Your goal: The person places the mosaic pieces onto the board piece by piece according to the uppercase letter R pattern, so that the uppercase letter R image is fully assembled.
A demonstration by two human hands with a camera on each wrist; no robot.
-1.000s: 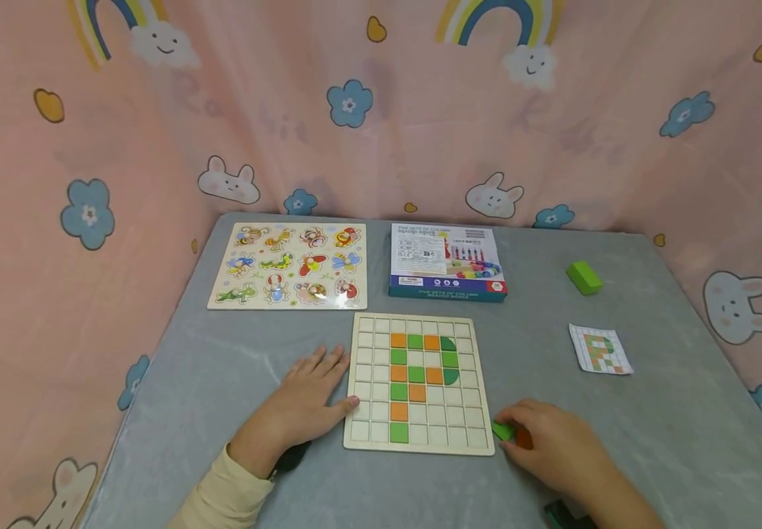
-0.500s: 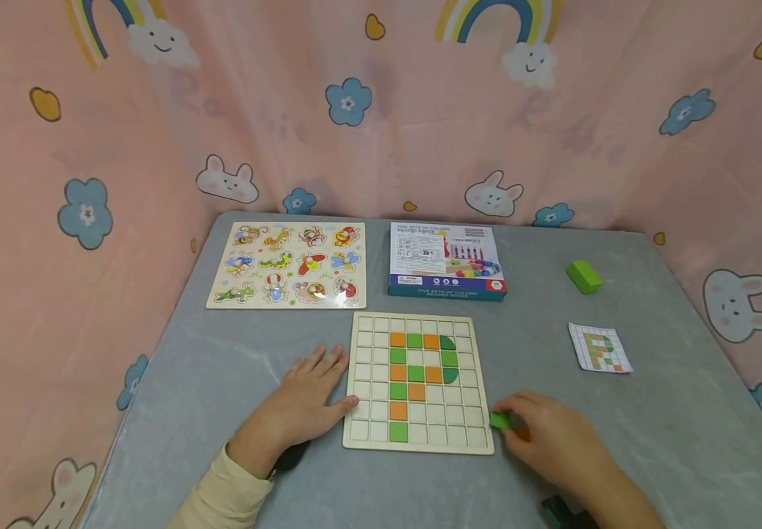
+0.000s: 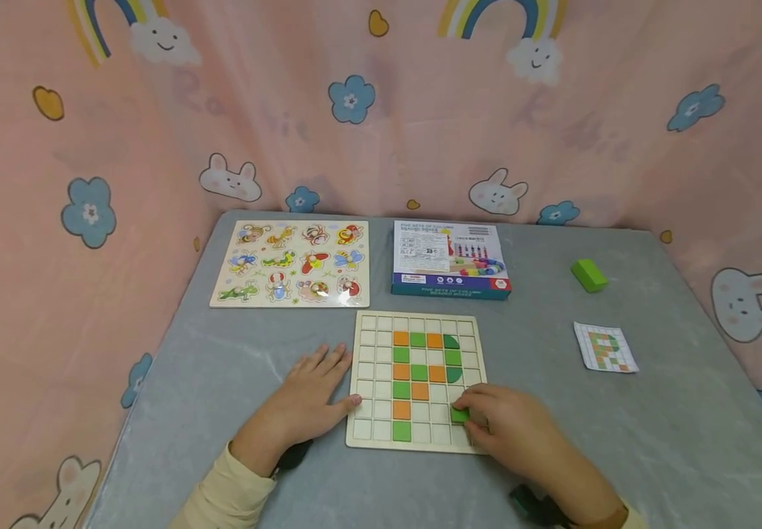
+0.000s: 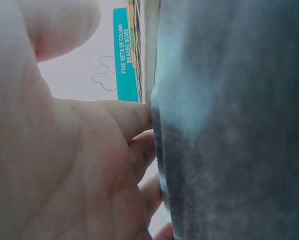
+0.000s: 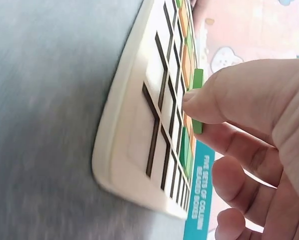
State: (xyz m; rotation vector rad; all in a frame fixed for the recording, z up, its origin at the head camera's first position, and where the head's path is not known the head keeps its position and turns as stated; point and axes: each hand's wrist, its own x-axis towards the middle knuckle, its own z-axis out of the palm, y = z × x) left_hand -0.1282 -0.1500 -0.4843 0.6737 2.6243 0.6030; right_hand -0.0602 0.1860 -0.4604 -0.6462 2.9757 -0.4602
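Note:
My right hand pinches a green square tile between thumb and forefinger above the lower right of the wooden grid board. In the right wrist view the tile stands on edge in the pinch, and the other fingers curl loosely. Orange, light green and dark green tiles sit in the board's cells; the dark green ones are rounded. With fingers spread, my left hand rests on the table at the board's left side, its thumb touching the rim. Only palm and fingers of the left hand show in the left wrist view.
A small card with a coloured grid pattern lies to the right, and a green block sits behind it. At the back are an insect picture puzzle and a flat "beaded boxes" box. A printed pink curtain surrounds the table.
My right hand has moved left and over the board, carrying the green tile from beside its right edge. An orange piece seen under that hand earlier is out of sight. The left hand stays put.

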